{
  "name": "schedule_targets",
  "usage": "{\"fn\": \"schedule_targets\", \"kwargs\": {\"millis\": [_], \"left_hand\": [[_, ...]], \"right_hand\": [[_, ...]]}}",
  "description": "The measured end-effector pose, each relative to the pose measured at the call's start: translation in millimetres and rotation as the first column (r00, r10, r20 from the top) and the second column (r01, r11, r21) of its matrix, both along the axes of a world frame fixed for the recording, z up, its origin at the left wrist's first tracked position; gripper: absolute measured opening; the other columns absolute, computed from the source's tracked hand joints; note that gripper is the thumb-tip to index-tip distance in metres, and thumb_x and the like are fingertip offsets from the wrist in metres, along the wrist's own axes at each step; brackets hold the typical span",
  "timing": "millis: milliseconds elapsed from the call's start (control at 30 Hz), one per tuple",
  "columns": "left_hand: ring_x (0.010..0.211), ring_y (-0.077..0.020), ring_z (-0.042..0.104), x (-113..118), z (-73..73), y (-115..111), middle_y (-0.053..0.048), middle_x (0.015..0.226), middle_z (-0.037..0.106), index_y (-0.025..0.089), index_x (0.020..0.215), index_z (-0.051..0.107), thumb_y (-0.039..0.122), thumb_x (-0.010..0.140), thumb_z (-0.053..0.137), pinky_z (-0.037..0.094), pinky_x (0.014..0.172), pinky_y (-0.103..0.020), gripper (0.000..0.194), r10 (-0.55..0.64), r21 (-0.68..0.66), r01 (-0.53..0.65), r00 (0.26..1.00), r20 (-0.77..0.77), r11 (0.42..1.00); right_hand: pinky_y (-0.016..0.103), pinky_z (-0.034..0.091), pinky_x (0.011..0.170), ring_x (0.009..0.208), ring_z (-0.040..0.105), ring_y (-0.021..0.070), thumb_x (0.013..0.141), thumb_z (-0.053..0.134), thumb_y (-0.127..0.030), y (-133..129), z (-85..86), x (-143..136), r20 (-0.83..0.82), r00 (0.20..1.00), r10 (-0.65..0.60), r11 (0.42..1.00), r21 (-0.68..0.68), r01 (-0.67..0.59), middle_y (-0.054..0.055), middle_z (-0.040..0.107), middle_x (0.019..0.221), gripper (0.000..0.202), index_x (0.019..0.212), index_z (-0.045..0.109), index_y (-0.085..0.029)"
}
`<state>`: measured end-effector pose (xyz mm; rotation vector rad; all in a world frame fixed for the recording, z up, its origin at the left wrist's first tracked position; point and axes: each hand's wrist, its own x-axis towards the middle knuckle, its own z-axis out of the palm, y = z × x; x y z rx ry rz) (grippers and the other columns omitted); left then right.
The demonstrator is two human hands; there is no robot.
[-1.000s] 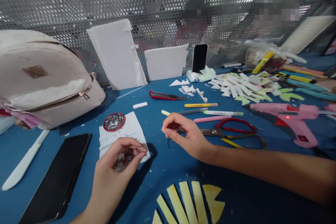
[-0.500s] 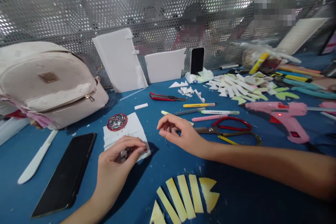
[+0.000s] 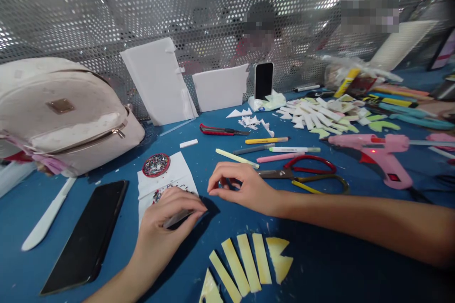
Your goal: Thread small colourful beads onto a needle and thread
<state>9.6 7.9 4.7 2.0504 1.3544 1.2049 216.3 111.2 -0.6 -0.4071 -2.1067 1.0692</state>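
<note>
From the head view, the person's left hand (image 3: 161, 227) is over the white paper sheet (image 3: 185, 170), thumb and forefinger tips pressed together. The right hand (image 3: 247, 187) is curled just across from it, thumb tip close under the forefinger; I can't make out whether those tips touch, or whether either hand pinches anything fine. Small mixed beads (image 3: 177, 186) lie loose on the sheet beside the left knuckles, with more in the round red-rimmed dish (image 3: 156, 165) on the same sheet.

What I'd worry about is that sheet: a knuckle or wrist dragging it could tip the dish and send beads rolling. The left forearm could brush the flat yellow cut strips (image 3: 229, 276) and spoil their fan. The metal-bladed scissors with red and olive handles (image 3: 272, 174) lie just beyond the right wrist, so a backward slide might meet them. The pink glue gun (image 3: 382, 147) shows a red light and may be hot.

The perforated metal screen (image 3: 213, 19) bounds the far side, and the black phone (image 3: 85, 236) hems in the left. The widest room is on the blue tabletop (image 3: 330, 260), near side, right of the strips.
</note>
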Motion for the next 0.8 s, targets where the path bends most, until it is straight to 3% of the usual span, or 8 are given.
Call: {"fn": "schedule_targets", "kwargs": {"millis": [267,633,800], "left_hand": [[0.080,-0.0146,0.069,-0.4,-3.2,-3.3,0.002,0.087,0.074,0.025,0.091,0.069,0.014,0.089,0.069,0.052,0.072,-0.024,0.012,0.183,-0.044,-0.183,0.983,0.004,0.982],[0.083,-0.0192,0.070,-2.4,-3.1,-0.5,-0.002,0.087,0.077,0.024,0.088,0.075,0.018,0.091,0.067,0.052,0.076,-0.028,0.011,0.206,-0.060,-0.203,0.977,0.059,0.977],[0.080,-0.0193,0.069,-0.3,0.8,-0.9,-0.003,0.083,0.076,0.023,0.084,0.077,0.019,0.089,0.068,0.051,0.068,-0.027,0.011,0.233,-0.068,-0.228,0.969,0.086,0.971]], "right_hand": [[0.020,0.038,0.056,0.063,0.048,0.0076,0.090,0.067,-0.016,-0.9,-0.5,-0.6,0.024,1.000,-0.006,0.999,0.050,0.005,-0.001,0.058,0.082,0.003,0.088,0.067,-0.017],[0.021,0.038,0.057,0.061,0.045,0.0080,0.091,0.065,-0.015,-1.9,2.3,-1.0,0.053,0.998,-0.019,0.997,0.074,0.015,-0.001,0.059,0.082,0.004,0.088,0.065,-0.017],[0.022,0.040,0.060,0.062,0.045,0.0090,0.089,0.064,-0.013,-2.1,1.4,-1.2,0.082,0.996,-0.026,0.996,0.092,0.019,-0.001,0.059,0.082,0.005,0.088,0.065,-0.018]]}}
